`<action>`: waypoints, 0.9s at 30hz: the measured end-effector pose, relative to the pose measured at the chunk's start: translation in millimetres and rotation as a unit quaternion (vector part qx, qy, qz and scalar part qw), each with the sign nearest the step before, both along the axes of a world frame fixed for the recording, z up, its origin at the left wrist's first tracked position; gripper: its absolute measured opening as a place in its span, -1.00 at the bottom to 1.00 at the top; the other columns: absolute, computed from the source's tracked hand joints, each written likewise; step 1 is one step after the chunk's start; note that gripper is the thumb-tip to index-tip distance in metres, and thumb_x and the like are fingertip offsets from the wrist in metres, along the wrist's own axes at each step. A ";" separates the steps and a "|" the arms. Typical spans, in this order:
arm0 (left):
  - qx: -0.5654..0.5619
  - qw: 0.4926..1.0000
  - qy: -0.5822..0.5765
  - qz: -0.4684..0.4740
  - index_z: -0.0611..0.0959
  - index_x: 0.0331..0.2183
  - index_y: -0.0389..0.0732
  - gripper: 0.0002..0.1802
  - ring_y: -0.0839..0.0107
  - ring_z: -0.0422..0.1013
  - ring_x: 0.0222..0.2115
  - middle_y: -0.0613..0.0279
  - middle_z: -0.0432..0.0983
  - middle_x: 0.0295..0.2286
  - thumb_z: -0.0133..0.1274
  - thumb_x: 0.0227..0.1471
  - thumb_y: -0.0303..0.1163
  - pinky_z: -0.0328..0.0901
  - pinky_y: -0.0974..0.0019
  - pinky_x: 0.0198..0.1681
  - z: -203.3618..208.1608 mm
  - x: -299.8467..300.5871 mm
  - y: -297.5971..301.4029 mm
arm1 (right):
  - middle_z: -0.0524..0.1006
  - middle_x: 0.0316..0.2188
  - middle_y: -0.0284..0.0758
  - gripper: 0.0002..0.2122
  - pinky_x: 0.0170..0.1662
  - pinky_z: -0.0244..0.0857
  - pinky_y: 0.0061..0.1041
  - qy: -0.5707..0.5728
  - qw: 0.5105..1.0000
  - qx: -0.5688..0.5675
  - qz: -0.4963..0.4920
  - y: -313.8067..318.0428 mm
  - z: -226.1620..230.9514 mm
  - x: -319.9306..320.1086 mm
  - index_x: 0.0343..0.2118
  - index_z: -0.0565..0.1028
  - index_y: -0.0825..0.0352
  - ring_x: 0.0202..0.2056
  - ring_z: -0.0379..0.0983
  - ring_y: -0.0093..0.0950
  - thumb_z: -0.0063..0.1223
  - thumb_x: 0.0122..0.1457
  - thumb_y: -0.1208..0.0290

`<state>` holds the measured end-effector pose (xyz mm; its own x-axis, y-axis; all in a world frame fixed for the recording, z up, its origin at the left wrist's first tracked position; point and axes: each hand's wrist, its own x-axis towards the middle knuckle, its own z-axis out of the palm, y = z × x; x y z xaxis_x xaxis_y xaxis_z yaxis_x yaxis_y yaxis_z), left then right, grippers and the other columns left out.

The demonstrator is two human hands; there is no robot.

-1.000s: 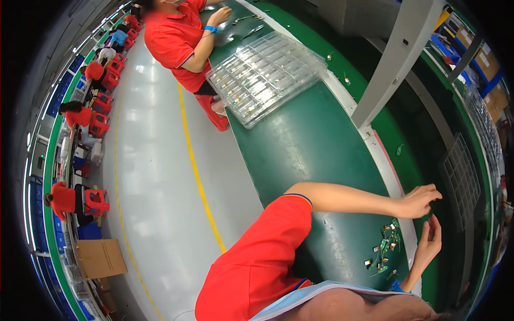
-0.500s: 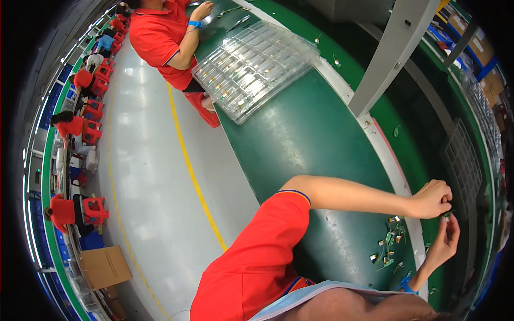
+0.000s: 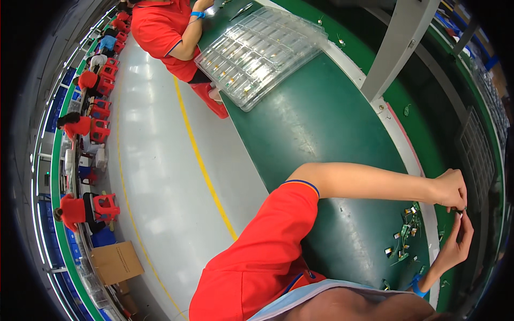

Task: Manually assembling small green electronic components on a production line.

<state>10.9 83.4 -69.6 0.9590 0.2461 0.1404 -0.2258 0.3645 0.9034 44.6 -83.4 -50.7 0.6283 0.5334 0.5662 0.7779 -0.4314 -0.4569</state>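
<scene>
My left hand [image 3: 450, 190] reaches across the bench on a bare forearm from a red sleeve, its fingers pinched together. Just below it, my right hand [image 3: 456, 247], with a blue band at the wrist, has thumb and fingertips closed in a pinch. Their fingertips meet at a small electronic part [image 3: 461, 211], dark with a pale spot, mostly covered by the fingers. Beside the forearm on the green bench lies a loose pile of small green circuit boards [image 3: 405, 235] with silvery pieces and thin wires.
Stacked clear plastic trays [image 3: 262, 53] with small parts sit farther along the green bench [image 3: 300, 134]. A co-worker in red [image 3: 163, 35] is beside them. A grey post [image 3: 399, 51] rises at the bench's edge strip. A carton [image 3: 116, 263] and seated workers are across the aisle.
The view has shifted a little, so bench and trays sit differently in the picture. Both hands remain together at the small part, the fingertips slightly readjusted.
</scene>
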 end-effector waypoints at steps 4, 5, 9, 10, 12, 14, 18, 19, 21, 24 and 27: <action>0.114 0.992 -0.008 0.045 0.67 -0.58 -0.43 -0.90 0.38 0.48 -0.70 0.05 0.54 -0.67 0.13 -0.30 -0.60 0.37 0.42 -0.63 -4.5 -4.3 0.2 | 0.55 -0.20 -0.29 -0.80 -0.04 0.31 -0.60 0.114 0.993 0.027 0.006 -1.1 1.1 -2.3 -0.15 0.51 0.47 -0.18 0.44 -0.59 0.01 0.22 0.50; 0.131 0.990 -0.006 0.048 0.68 -0.56 -0.43 -0.88 0.39 0.48 -0.71 0.04 0.55 -0.66 0.13 -0.29 -0.58 0.37 0.41 -0.62 -5.5 -5.8 1.4 | 0.54 -0.20 -0.29 -0.80 -0.03 0.31 -0.60 0.142 0.989 0.032 0.008 -0.7 1.5 -2.3 -0.13 0.50 0.47 -0.18 0.44 -0.59 0.00 0.23 0.50; 0.103 0.995 0.002 0.012 0.67 -0.50 -0.44 -0.86 0.39 0.49 -0.70 0.05 0.54 -0.65 0.10 -0.25 -0.61 0.39 0.41 -0.60 -1.4 -14.7 -3.0 | 0.52 -0.19 -0.30 -0.78 -0.04 0.32 -0.60 0.232 0.969 0.079 0.043 -12.1 -4.2 6.0 -0.09 0.47 0.47 -0.17 0.44 -0.58 -0.04 0.24 0.51; 0.089 0.996 0.004 -0.003 0.67 -0.48 -0.45 -0.85 0.39 0.49 -0.70 0.06 0.54 -0.65 0.09 -0.24 -0.62 0.40 0.41 -0.60 -0.7 -16.5 -4.5 | 0.52 -0.19 -0.30 -0.78 -0.04 0.32 -0.60 0.235 0.968 0.079 0.042 -14.7 -6.0 8.0 -0.09 0.47 0.47 -0.17 0.44 -0.58 -0.04 0.24 0.51; 0.071 0.997 0.034 -0.022 0.65 -0.44 -0.45 -0.84 0.43 0.50 -0.65 0.06 0.56 -0.59 0.09 -0.21 -0.63 0.42 0.44 -0.57 -1.5 -16.5 -6.4 | 0.51 -0.18 -0.30 -0.77 -0.04 0.33 -0.59 0.239 0.965 0.061 0.090 -18.8 -8.3 11.2 -0.07 0.45 0.47 -0.17 0.45 -0.57 -0.05 0.25 0.52; 0.023 0.996 0.053 -0.064 0.64 -0.39 -0.43 -0.82 0.45 0.50 -0.60 0.09 0.56 -0.54 0.10 -0.17 -0.61 0.43 0.45 -0.54 -8.9 -12.4 -5.9 | 0.53 -0.21 -0.28 -0.80 -0.06 0.35 -0.59 0.257 0.960 0.066 0.092 -15.8 -1.8 5.4 -0.11 0.48 0.48 -0.18 0.47 -0.55 -0.04 0.24 0.55; 0.149 0.986 0.071 -0.021 0.65 -0.28 -0.32 -0.74 0.51 0.49 -0.51 0.21 0.58 -0.45 0.17 -0.04 -0.38 0.41 0.45 -0.40 13.5 -21.2 13.7 | 0.58 -0.24 -0.28 -0.79 -0.09 0.34 -0.60 0.216 0.973 0.027 0.078 -4.2 28.2 4.0 -0.14 0.53 0.40 -0.19 0.48 -0.58 0.08 0.15 0.54; 0.185 0.979 0.091 0.009 0.64 -0.24 -0.31 -0.72 0.52 0.48 -0.45 0.23 0.59 -0.39 0.15 -0.01 -0.36 0.39 0.44 -0.33 18.0 -20.8 18.3 | 0.58 -0.31 -0.28 -0.79 -0.14 0.37 -0.60 0.208 0.972 0.073 0.083 -2.8 33.5 6.6 -0.17 0.54 0.38 -0.24 0.50 -0.58 0.12 0.11 0.53; 0.225 0.971 0.064 0.047 0.62 -0.20 -0.29 -0.73 0.50 0.46 -0.30 0.19 0.57 -0.26 0.11 0.04 -0.39 0.37 0.41 -0.23 9.0 -18.3 32.9 | 0.59 -0.32 -0.29 -0.79 -0.16 0.38 -0.62 0.186 0.972 0.106 0.098 -17.4 40.9 13.3 -0.18 0.55 0.38 -0.26 0.50 -0.60 0.14 0.10 0.52; 0.186 0.970 0.125 0.091 0.60 -0.19 -0.29 -0.77 0.45 0.44 -0.19 0.16 0.53 -0.18 0.06 0.08 -0.44 0.38 0.30 -0.10 -23.2 -7.6 49.2 | 0.60 -0.30 -0.21 -0.83 -0.20 0.43 -0.52 0.149 0.984 0.075 0.065 -37.1 46.1 24.8 -0.25 0.58 0.39 -0.25 0.54 -0.50 0.10 0.10 0.49; 0.154 0.978 0.135 0.039 0.55 -0.14 -0.32 -0.72 0.34 0.38 -0.07 0.09 0.46 -0.09 0.01 0.12 -0.39 0.30 0.18 0.02 -28.2 -1.7 60.5 | 0.53 -0.43 -0.07 -0.81 -0.28 0.36 -0.30 0.064 0.995 -0.062 0.053 -74.5 11.3 67.3 -0.33 0.52 0.44 -0.36 0.49 -0.16 0.13 -0.01 0.46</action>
<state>9.3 143.9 -97.8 0.9512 0.3065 -0.0369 0.0203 0.0570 0.9982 112.0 -157.9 -39.4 0.6278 0.6610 0.4110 0.7607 -0.4094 -0.5036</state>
